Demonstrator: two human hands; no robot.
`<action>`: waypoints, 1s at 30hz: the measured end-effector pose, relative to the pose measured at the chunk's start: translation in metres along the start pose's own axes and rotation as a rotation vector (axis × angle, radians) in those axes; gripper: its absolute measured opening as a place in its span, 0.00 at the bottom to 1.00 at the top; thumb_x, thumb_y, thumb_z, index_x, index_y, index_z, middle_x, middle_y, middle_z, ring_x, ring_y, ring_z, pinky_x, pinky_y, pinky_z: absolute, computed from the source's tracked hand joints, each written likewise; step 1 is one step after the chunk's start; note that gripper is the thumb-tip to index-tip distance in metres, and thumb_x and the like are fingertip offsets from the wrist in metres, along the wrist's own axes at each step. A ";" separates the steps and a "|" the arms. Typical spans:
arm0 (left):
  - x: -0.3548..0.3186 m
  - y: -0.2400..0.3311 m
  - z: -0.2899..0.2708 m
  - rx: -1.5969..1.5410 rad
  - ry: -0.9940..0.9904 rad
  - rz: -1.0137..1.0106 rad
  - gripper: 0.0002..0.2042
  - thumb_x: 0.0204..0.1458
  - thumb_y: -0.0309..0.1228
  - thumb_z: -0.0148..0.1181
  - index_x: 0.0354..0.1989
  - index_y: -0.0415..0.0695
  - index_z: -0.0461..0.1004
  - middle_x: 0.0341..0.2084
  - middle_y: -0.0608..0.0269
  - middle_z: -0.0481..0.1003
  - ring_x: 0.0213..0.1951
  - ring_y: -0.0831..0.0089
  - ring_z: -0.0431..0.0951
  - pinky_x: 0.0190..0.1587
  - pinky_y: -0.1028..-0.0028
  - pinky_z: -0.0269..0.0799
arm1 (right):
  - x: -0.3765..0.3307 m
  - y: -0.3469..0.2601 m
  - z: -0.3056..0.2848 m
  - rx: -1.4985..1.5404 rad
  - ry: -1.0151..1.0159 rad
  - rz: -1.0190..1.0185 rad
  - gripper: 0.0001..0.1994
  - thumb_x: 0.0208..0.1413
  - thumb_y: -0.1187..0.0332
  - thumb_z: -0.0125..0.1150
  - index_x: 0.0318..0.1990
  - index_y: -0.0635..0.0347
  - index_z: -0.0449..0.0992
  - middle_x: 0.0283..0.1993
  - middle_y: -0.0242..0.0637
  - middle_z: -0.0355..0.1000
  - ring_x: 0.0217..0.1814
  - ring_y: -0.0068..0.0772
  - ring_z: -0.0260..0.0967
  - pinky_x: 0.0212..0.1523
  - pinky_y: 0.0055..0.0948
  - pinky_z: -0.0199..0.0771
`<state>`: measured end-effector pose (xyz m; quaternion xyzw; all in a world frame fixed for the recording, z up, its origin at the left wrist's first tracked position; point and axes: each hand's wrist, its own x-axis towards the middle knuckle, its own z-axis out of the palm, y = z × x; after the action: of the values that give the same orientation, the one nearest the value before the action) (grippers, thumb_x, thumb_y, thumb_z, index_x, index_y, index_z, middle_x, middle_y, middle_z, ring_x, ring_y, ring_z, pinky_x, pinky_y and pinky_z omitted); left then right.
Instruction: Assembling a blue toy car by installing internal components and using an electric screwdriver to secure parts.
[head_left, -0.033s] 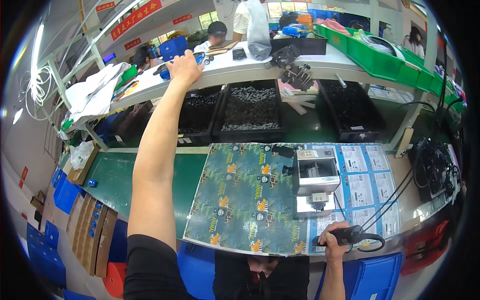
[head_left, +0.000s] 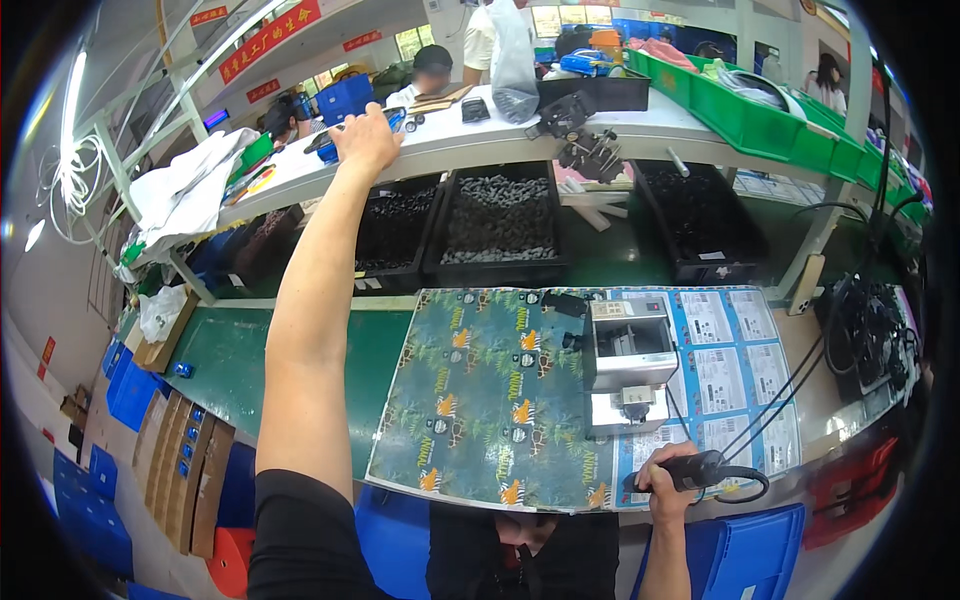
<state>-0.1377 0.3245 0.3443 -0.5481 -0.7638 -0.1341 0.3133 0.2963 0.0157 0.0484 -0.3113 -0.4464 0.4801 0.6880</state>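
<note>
My left arm stretches up to the raised white shelf (head_left: 450, 143). There my left hand (head_left: 366, 140) has its fingers bent and spread apart, beside a small blue toy car body (head_left: 327, 152). More blue shows just right of the fingers, and what lies under the palm is hidden. Low on the right, my right hand (head_left: 664, 480) is wrapped round a black corded electric screwdriver (head_left: 695, 470), held level at the worktable's front edge. Beyond it stands a silver metal box machine (head_left: 632, 362), apparently a screw feeder, on a printed sheet mat (head_left: 480, 390).
Under the shelf sit black bins (head_left: 500, 262) of dark and grey parts. Dark toy chassis parts (head_left: 590, 150) hang at the shelf edge. Green trays (head_left: 745, 115) line the right side. Cables (head_left: 790, 400) run down to the screwdriver. People work behind the shelf.
</note>
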 end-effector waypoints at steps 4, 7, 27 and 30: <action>0.008 -0.004 0.002 -0.035 -0.040 -0.075 0.30 0.50 0.47 0.67 0.53 0.40 0.65 0.47 0.49 0.77 0.56 0.54 0.73 0.55 0.46 0.64 | -0.001 0.000 -0.002 0.017 0.000 0.039 0.12 0.47 0.80 0.63 0.37 0.62 0.67 0.24 0.37 0.69 0.21 0.25 0.69 0.25 0.24 0.74; 0.009 -0.004 0.009 -0.099 -0.063 -0.120 0.23 0.49 0.38 0.65 0.52 0.43 0.67 0.47 0.51 0.77 0.57 0.55 0.73 0.55 0.45 0.64 | -0.003 -0.001 0.000 0.037 0.006 0.045 0.12 0.48 0.80 0.63 0.37 0.62 0.67 0.24 0.37 0.69 0.21 0.25 0.69 0.24 0.25 0.74; -0.450 0.002 0.015 -1.986 -1.232 -0.783 0.26 0.40 0.17 0.67 0.51 0.41 0.67 0.43 0.55 0.78 0.39 0.65 0.81 0.39 0.65 0.80 | 0.019 -0.003 0.011 -0.071 0.094 -0.024 0.07 0.56 0.75 0.58 0.37 0.62 0.66 0.19 0.34 0.63 0.17 0.27 0.63 0.23 0.27 0.68; -0.471 0.022 0.006 -2.018 -1.284 -0.730 0.33 0.41 0.16 0.67 0.60 0.41 0.63 0.48 0.57 0.76 0.47 0.65 0.79 0.44 0.66 0.78 | 0.023 -0.009 0.015 -0.111 0.143 -0.004 0.10 0.57 0.71 0.61 0.41 0.65 0.68 0.21 0.34 0.66 0.21 0.27 0.66 0.26 0.27 0.69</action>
<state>-0.0242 -0.0192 0.0416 -0.2666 -0.4426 -0.4469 -0.7303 0.2894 0.0346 0.0693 -0.3816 -0.4229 0.4298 0.7006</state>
